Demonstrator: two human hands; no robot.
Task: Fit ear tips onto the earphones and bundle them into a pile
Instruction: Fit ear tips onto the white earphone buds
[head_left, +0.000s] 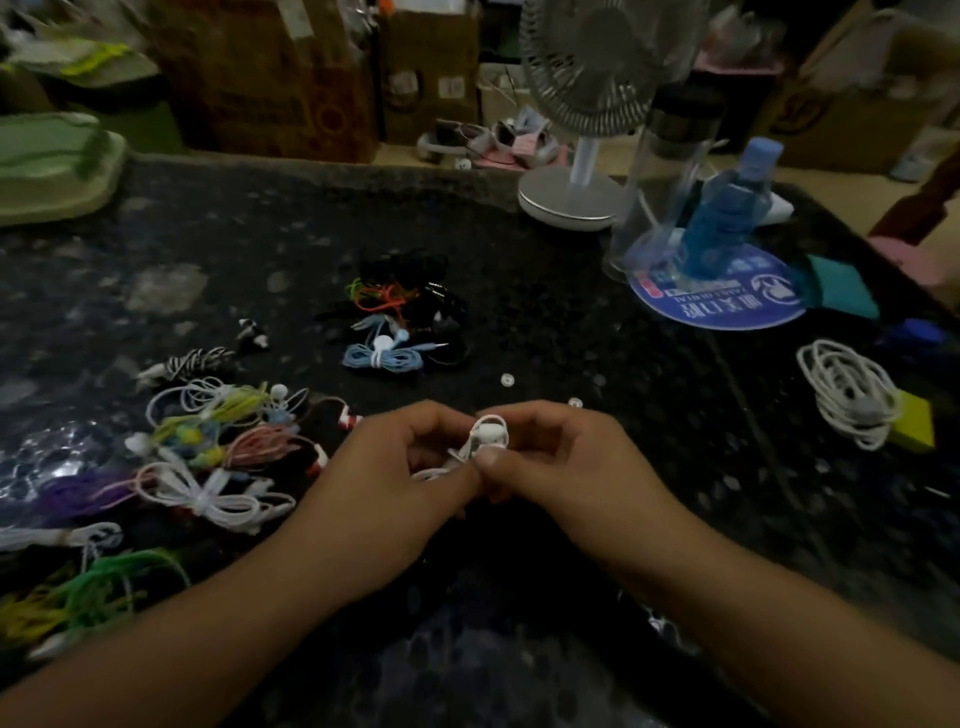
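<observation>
While both forearms reach in from the near edge of the dark speckled table (519, 291), the left hand (395, 467) and the right hand (561, 457) meet at the middle, fingers curled, and together pinch a white earphone (488, 434) whose thin cord loops over the bud and trails down between the fingertips. To the near left lies a heap of bundled earphones (208, 457) in white, pink, purple, yellow and green, some tied at the waist like bows. Just beyond the hands two small clear ear tips (506, 380) sit loose on the table, apart from each other. At the right a coiled white cable (847, 395) rests against a yellow block (917, 428). Farther back, near the centre, sits a second pile of earphones (400, 322) in blue, black and orange. At the far right stand a blue bottle (727, 208), a clear tumbler (660, 182) and a small fan (587, 104), with cardboard boxes (291, 78) behind.
</observation>
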